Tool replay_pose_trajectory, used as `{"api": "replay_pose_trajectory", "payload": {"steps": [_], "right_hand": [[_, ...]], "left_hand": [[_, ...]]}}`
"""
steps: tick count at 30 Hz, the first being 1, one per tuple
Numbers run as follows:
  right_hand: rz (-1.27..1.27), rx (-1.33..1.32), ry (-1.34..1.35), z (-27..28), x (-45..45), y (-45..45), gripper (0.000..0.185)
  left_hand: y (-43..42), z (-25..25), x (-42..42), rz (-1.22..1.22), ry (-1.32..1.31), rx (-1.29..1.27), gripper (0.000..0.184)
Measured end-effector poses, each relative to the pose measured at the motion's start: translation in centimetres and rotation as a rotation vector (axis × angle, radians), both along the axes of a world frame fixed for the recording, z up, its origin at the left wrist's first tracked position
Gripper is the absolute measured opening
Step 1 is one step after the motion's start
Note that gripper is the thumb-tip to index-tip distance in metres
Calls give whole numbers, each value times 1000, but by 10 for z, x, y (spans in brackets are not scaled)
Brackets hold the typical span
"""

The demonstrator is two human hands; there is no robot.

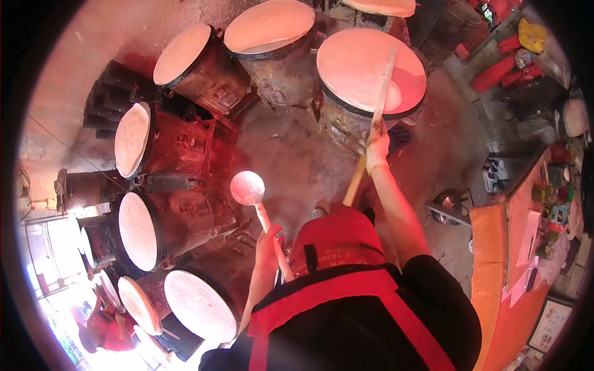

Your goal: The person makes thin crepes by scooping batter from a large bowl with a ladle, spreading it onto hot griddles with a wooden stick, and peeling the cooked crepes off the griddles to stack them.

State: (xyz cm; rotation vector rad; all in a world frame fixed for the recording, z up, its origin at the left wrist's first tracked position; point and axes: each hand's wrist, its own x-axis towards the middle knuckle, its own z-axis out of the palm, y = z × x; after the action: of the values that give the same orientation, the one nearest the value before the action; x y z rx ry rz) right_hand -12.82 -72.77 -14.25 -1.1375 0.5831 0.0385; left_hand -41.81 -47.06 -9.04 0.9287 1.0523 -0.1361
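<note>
My left hand [265,246] is wrapped round the wooden handle of a ladle [247,187]; its round, pale bowl is raised over the floor. My right hand [376,148] grips a long, flat wooden spreader [386,80]. The spreader's upper part lies across a round griddle [348,106] at the upper middle, and its lower end sticks out below my hand. A thin pale layer of batter [346,62] covers most of this griddle. A smoother, wet-looking patch shows right of the spreader.
Several more drum-shaped stoves with round, pale tops, such as this one [137,230], curve round the left and top. An orange-sided table [489,272] with papers and jars stands on the right. Another person in red [110,328] is at the lower left, near a bright opening.
</note>
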Motion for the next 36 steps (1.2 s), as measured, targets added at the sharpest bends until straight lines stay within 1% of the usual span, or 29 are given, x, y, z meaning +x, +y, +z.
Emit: {"api": "replay_pose_trajectory", "payload": {"steps": [2, 3, 4, 5, 7, 8, 9, 10, 13, 16, 17, 18, 20, 22, 24, 26, 27, 28, 29, 30, 31, 32, 34, 35, 36], "right_hand": [[-54, 164, -30, 11, 13, 17, 21], [64, 158, 26, 40, 2, 22, 20], [277, -96, 6, 27, -2, 19, 22], [358, -271, -122, 9, -10, 7, 23], [369, -407, -176, -49, -18, -38, 24], [308, -366, -100, -76, -17, -70, 22], [363, -184, 12, -53, -23, -102, 24], [407, 1, 126, -18, -28, -128, 26], [398, 9, 106, 14, -3, -175, 16], [307, 51, 104, 11, 26, -159, 17], [421, 62, 96, 17, 19, -157, 18], [592, 34, 127, 23, 13, -161, 19], [800, 125, 93, 17, 7, -202, 19], [759, 299, 273, -18, 24, -268, 20], [692, -4, 223, -26, 46, -314, 20], [610, -85, 219, 2, 73, -328, 20], [619, -100, 131, 13, 89, -330, 22], [583, -152, 164, 13, 111, -327, 30], [648, -123, -18, 10, 129, -322, 40], [621, -132, -38, 28, 135, -304, 46], [602, -241, -77, 22, 139, -286, 49], [613, -474, -91, 30, 139, -264, 48], [813, -490, -156, 16, 141, -254, 43], [769, -457, -245, 14, 135, -258, 43], [727, -425, -334, 19, 129, -261, 44]], "left_hand": [[-15, 7, 12, -42, -16, -3, 20], [-22, 7, 19, -51, -21, -11, 21], [-28, 7, 25, -61, -21, -19, 21], [-34, 6, 30, -61, -3, -33, 27], [-49, 16, 44, -77, 4, 2, 34], [-58, 19, 51, -78, 10, 16, 37], [-66, 16, 53, -83, -3, 28, 40], [-73, 10, 54, -94, -14, 43, 42], [-102, 18, 74, -112, -34, 88, 47], [-134, 27, 93, -133, -29, 79, 48], [-143, 28, 102, -143, -27, 71, 48], [-153, 31, 110, -138, -40, 61, 49], [-174, 36, 124, -119, -64, 37, 49], [-191, 39, 134, -110, -63, 43, 43], [-209, 40, 137, -89, -71, 60, 35], [-226, 40, 143, -73, -99, 92, 26], [-235, 43, 147, -70, -82, 90, 23], [-243, 48, 149, -66, -61, 86, 20], [-251, 52, 150, -64, -38, 82, 18], [-257, 54, 153, -89, -78, 73, 17], [-262, 56, 157, -116, -119, 63, 17], [-264, 60, 162, -145, -164, 56, 16], [-264, 86, 174, -278, -146, 108, 17], [-263, 103, 180, -346, -136, 135, 17], [-260, 123, 185, -359, -233, 144, 18]]}}
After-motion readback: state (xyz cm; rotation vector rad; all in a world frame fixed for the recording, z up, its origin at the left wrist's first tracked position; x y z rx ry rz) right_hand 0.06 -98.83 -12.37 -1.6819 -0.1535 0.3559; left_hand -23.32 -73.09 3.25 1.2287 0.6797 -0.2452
